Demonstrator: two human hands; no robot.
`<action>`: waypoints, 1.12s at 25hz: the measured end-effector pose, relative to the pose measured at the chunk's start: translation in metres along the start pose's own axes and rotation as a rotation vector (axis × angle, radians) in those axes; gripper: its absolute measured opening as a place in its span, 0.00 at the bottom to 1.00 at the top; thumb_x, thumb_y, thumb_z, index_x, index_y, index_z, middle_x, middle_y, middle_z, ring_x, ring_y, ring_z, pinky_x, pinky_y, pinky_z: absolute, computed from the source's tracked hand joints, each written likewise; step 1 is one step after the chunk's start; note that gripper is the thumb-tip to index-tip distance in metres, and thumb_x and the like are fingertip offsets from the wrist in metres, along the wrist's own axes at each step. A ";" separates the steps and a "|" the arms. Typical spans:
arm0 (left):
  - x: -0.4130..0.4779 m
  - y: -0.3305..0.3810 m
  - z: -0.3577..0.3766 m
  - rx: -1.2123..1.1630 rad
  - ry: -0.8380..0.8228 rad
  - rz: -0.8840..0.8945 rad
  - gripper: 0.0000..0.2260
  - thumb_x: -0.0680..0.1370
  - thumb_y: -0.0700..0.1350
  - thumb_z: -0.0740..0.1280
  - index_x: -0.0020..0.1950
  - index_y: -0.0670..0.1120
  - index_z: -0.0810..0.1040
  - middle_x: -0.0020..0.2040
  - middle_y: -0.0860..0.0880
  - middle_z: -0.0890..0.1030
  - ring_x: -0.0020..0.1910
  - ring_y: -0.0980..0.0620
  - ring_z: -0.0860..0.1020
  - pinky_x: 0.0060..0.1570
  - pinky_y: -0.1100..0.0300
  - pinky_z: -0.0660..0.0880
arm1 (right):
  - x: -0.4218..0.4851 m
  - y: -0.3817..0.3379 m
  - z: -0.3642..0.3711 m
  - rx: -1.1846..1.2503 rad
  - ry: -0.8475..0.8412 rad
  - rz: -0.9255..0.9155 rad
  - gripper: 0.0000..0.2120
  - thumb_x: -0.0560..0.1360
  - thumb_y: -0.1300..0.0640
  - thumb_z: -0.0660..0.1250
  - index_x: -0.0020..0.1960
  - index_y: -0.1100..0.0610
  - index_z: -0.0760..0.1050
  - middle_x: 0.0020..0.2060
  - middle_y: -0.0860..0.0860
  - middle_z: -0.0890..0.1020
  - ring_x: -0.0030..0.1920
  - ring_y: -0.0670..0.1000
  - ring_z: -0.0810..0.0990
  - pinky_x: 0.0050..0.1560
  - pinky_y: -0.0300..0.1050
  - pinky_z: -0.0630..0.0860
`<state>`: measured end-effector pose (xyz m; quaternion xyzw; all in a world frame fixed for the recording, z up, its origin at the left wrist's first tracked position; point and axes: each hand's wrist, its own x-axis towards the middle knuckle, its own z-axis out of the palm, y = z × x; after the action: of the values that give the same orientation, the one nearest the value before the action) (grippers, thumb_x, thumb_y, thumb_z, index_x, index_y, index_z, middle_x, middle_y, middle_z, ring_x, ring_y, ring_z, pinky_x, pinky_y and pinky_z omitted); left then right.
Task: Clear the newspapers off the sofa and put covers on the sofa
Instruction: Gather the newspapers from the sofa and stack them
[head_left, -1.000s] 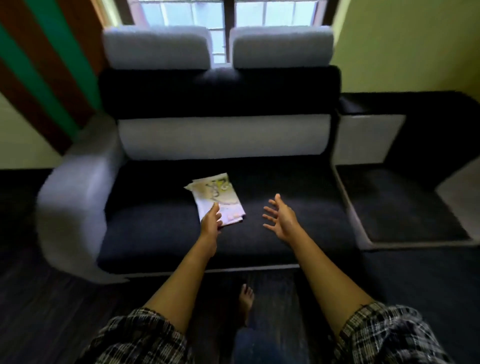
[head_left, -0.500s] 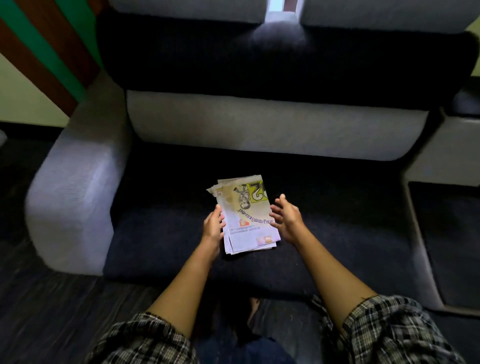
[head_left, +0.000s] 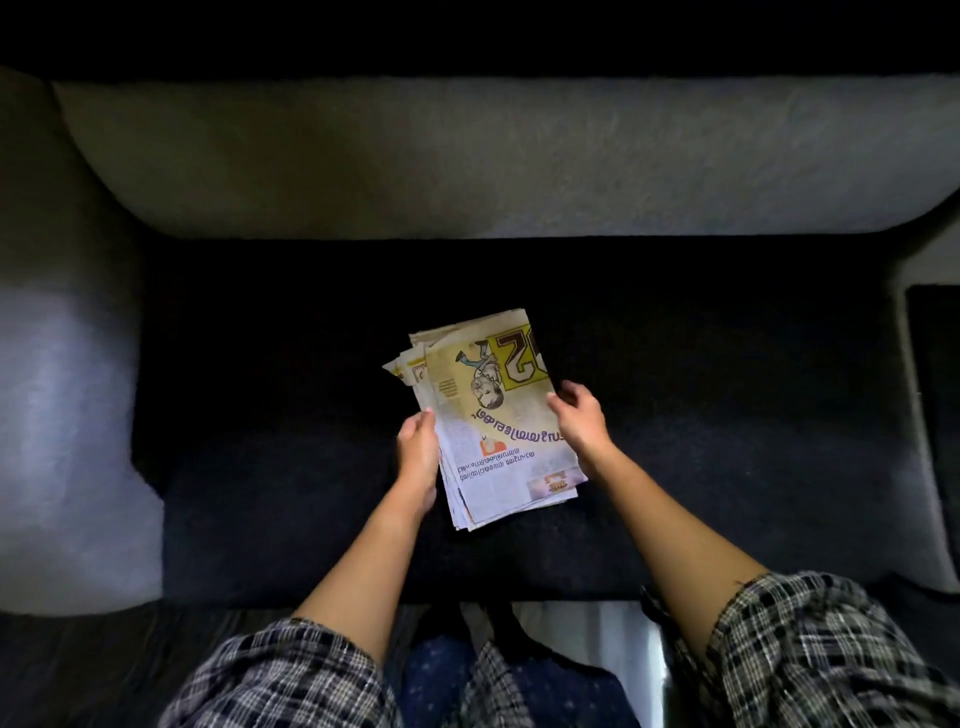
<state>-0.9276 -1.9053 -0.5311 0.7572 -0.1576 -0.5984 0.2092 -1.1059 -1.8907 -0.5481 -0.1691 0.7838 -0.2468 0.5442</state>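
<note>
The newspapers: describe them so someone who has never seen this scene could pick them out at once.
Look at the dark seat of the grey-armed sofa. Near its middle sits a folded stack of newspapers, held at its side edges by the left hand and right hand. It is the only pale, printed thing there, with a cartoon figure on its yellow top page.

A folded stack of newspapers (head_left: 493, 415) lay in the middle of the dark seat of the sofa (head_left: 260, 441), its printed front upside down to the camera. The left hand (head_left: 418, 452) held the stack's left edge and the right hand (head_left: 579, 421) curled over its right edge. A pale armrest (head_left: 67, 415) stood at the left and a pale back cushion (head_left: 467, 156) ran along the far side. Checked sleeves (head_left: 810, 654) filled the near corners.
</note>
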 end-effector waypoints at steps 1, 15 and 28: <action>0.010 -0.003 0.003 0.026 0.004 -0.014 0.15 0.81 0.44 0.57 0.66 0.40 0.68 0.60 0.43 0.75 0.53 0.51 0.73 0.52 0.59 0.68 | 0.008 0.007 0.002 -0.077 0.018 -0.017 0.25 0.78 0.57 0.62 0.74 0.56 0.59 0.68 0.58 0.69 0.64 0.55 0.72 0.62 0.50 0.71; 0.059 -0.025 0.009 0.103 -0.010 -0.117 0.14 0.79 0.39 0.61 0.64 0.38 0.67 0.53 0.41 0.77 0.48 0.45 0.77 0.47 0.52 0.75 | 0.030 0.054 0.023 -0.154 0.137 0.051 0.17 0.75 0.61 0.65 0.63 0.60 0.70 0.58 0.57 0.76 0.56 0.56 0.77 0.59 0.54 0.75; -0.012 0.007 0.045 0.118 -0.204 0.025 0.11 0.80 0.39 0.60 0.61 0.43 0.66 0.54 0.37 0.79 0.52 0.38 0.80 0.52 0.39 0.76 | -0.029 0.052 -0.036 0.343 0.268 0.095 0.05 0.78 0.60 0.61 0.44 0.53 0.70 0.48 0.59 0.81 0.48 0.58 0.82 0.49 0.60 0.80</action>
<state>-0.9742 -1.9107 -0.5264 0.7012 -0.2226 -0.6594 0.1547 -1.1296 -1.8255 -0.5453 -0.0027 0.8027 -0.3709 0.4670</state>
